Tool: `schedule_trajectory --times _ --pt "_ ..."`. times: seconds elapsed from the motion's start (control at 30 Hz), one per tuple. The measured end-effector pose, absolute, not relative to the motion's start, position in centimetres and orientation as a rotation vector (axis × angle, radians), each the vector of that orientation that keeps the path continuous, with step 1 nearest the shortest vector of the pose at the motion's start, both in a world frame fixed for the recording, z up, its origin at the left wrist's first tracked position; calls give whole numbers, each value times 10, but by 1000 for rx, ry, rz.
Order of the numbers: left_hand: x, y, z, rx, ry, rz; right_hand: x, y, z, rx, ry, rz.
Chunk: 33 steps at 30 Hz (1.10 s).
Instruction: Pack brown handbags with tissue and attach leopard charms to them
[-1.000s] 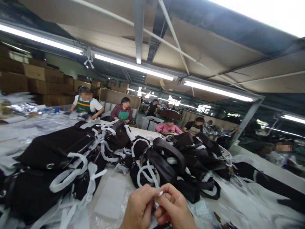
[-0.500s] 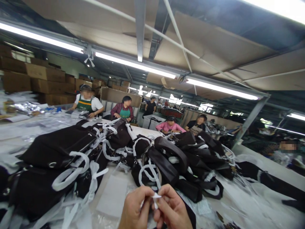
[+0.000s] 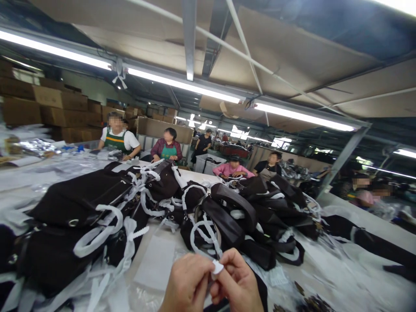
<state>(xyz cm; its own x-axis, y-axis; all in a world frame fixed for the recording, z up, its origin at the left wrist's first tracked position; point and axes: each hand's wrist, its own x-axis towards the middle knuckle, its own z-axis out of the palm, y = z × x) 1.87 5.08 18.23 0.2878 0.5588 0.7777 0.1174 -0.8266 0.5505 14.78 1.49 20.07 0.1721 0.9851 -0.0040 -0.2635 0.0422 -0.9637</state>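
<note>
My left hand [image 3: 185,284] and my right hand [image 3: 238,281] meet at the bottom centre, fingertips pinched together on a small white strip of wrapping [image 3: 217,267]. A dark item shows below my right hand, mostly hidden. Just beyond the hands lies a dark brown bag [image 3: 208,227] with white-wrapped looped handles. A flat white sheet [image 3: 156,262] lies on the table to the left of my left hand.
A long pile of dark brown bags [image 3: 78,203] with white-wrapped straps covers the table [image 3: 341,277]. Several seated workers [image 3: 118,136] face the far side. Cardboard boxes [image 3: 48,108] are stacked at the back left. More dark bags [image 3: 373,242] lie at right.
The view has shifted slightly. My fingers have worked the white strip, which now shows as a small folded piece between both thumbs. The hands stay in the same place.
</note>
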Motion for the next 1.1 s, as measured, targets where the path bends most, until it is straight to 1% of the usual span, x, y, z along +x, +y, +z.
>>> schedule_trajectory --times 0.1,0.2,0.33,0.43,0.5,0.6,0.67,0.77,0.83,0.9,1.03,1.1 --pt "17 50 184 2146 566 1550 148 13 197 -1036 -888 1198" --pt "16 49 183 2049 535 1526 150 11 194 -979 -839 1306" --pt "14 47 183 2131 454 1535 154 9 197 -879 -797 1436" --pt "15 45 182 2198 459 1514 158 9 201 -931 -830 1525" --pt "16 44 180 2229 480 1505 161 8 206 -1043 -919 1490" --pt "19 44 180 2258 610 1481 168 8 214 -1289 -1235 1282" --pt "22 46 179 2286 693 1457 172 9 221 -1395 -1523 974" --pt "24 50 178 2398 659 1416 175 14 233 -1312 -1744 506" --pt "23 49 181 2436 564 1387 174 18 242 -1273 -1728 381" --pt "20 44 187 2351 553 1326 172 22 254 -1314 -1697 426" --pt "20 31 194 2233 655 1154 173 26 283 -1315 -1711 858" --pt "26 33 183 2337 692 1146 176 26 298 -1256 -1697 954"
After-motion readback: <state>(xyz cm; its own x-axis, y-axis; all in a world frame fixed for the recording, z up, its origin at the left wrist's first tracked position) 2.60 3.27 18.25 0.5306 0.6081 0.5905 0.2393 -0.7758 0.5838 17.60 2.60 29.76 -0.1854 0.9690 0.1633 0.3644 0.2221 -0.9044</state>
